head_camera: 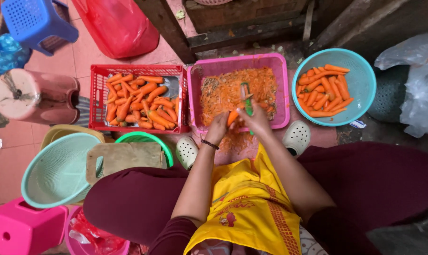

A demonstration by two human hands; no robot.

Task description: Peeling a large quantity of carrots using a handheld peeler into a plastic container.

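Observation:
My left hand [218, 128] grips an orange carrot [233, 117] at the near edge of a pink basket [284, 85] full of carrot peelings. My right hand [256, 119] holds a green peeler [246, 97] over the same carrot, its blade pointing away from me. A red crate [97, 94] of unpeeled carrots stands to the left of the pink basket. To the right, a turquoise bowl [365, 80] holds several peeled carrots. Orange peelings also lie on the floor between my feet.
A wooden cutting board [122, 158] rests on a green bowl beside a pale green colander [58, 172]. White clogs [296, 138] are on my feet. Around me are a blue stool [37, 21], a pink stool [20, 229], a red bag [117, 23] and clear plastic bags [417, 89].

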